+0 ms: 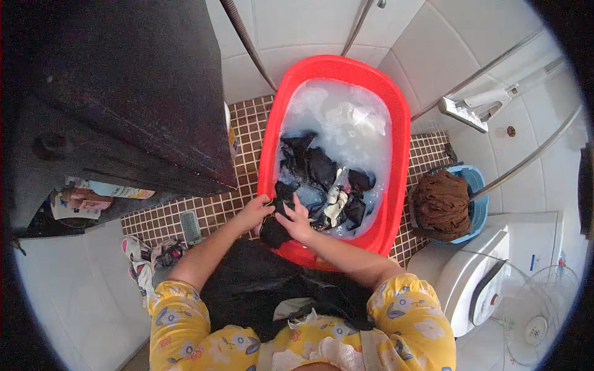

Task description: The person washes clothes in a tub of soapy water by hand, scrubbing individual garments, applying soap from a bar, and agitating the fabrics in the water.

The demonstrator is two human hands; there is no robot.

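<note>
A large red tub [401, 123] stands before me, filled with cloudy, sudsy water [334, 99]. At its near left rim, my left hand [253, 212] has its fingers closed on the edge of a wet black garment [274, 232]. My right hand [297, 221] grips the same cloth just beside it, thumb and fingers pressed against the fabric. Part of this garment hangs over the near rim. Several dark clothes [315, 164] float or lie in the near half of the water. Among them is a pale, patterned cloth [336, 206].
A blue bucket [479, 185] at the right holds a mop with a brown head [442, 204]. A white toilet [489, 278] and a clear-bladed fan [535, 328] are at the lower right. A dark cabinet [136, 93] rises on the left. Shoes [141, 263] sit near a floor drain [190, 227].
</note>
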